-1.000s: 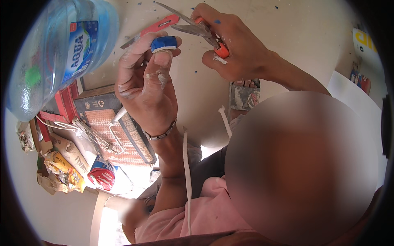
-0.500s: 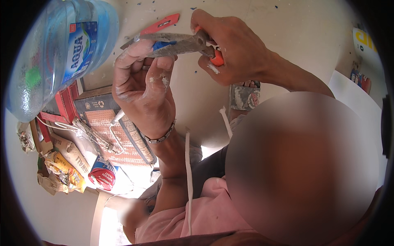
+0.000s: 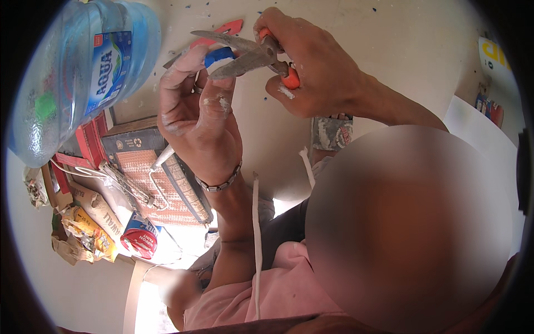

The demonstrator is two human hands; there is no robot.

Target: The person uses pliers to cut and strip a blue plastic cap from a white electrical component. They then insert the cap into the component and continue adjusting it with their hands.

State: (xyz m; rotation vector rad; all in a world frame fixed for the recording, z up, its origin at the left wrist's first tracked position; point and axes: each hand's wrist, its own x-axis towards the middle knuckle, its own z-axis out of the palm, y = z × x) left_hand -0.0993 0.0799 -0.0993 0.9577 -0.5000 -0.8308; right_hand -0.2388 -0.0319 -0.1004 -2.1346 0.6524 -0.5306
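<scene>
Powder-smeared fingertips of my left hand (image 3: pixel 201 119) pinch a small blue piece (image 3: pixel 219 56), its material too small to make out. My right hand (image 3: pixel 320 69) grips the orange handles of a pair of worn metal scissors (image 3: pixel 245 64). Their blades stand apart, one passing above the blue piece and the other below it, close to the left fingertips. Beyond the blades, a red cutter knife (image 3: pixel 227 28) lies on the pale floor, partly covered by the scissors and the left hand.
A large clear blue water jug (image 3: pixel 72 72) lies at the far left. Nearer are a patterned box (image 3: pixel 139 167), a paint roller (image 3: pixel 158 164), a red-and-white paint can (image 3: pixel 139 239) and paper bags (image 3: pixel 92 206). Blue scraps dot the floor (image 3: pixel 345 33).
The scissor blades have parted from nearly closed around the blue piece, and more of it shows. My left hand has shifted slightly right; my right hand has moved slightly left.
</scene>
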